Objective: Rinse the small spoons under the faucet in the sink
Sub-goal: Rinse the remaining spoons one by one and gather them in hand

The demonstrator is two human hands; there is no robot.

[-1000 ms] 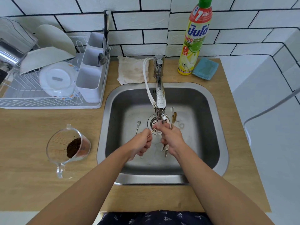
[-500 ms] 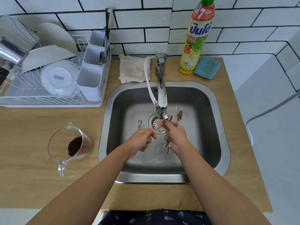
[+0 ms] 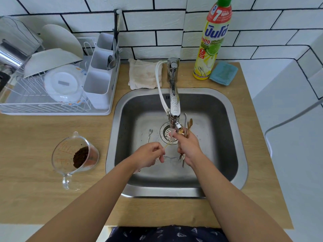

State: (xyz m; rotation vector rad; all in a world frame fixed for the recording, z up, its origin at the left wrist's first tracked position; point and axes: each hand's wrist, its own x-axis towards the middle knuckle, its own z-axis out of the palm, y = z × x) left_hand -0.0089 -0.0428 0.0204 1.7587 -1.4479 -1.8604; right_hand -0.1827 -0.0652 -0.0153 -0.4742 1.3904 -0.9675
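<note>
- White brick tile backs a wooden counter (image 3: pixel 43 172) with a steel sink (image 3: pixel 239 154) let into it; we stand square before the basin.
- Our left hand (image 3: pixel 148 157) is pinched closed on the handle end of one thin gold spoon (image 3: pixel 168 144), which slants up toward the faucet (image 3: pixel 174 105) so that its bowl end sits in the falling water.
- Our right hand (image 3: pixel 188 145) is curled tight around a bundle of small spoons (image 3: pixel 187 125), their tops fanning out just beside the spout and their handles poking below the palm; its fingers reach into the stream.
- One more silver spoon (image 3: pixel 150 134) lies loose on the sink floor, left of the drain (image 3: pixel 167 131).
- We judge the rinse to be mid-way: a single spoon is under the water, the bundle waits.
- Next, we think, that spoon should be turned so both faces get water, then joined to the bundle or set aside, and the loose one fetched.
- Our grip on the wet handles must stay firm, since a slip would drop one near the drain.
</note>
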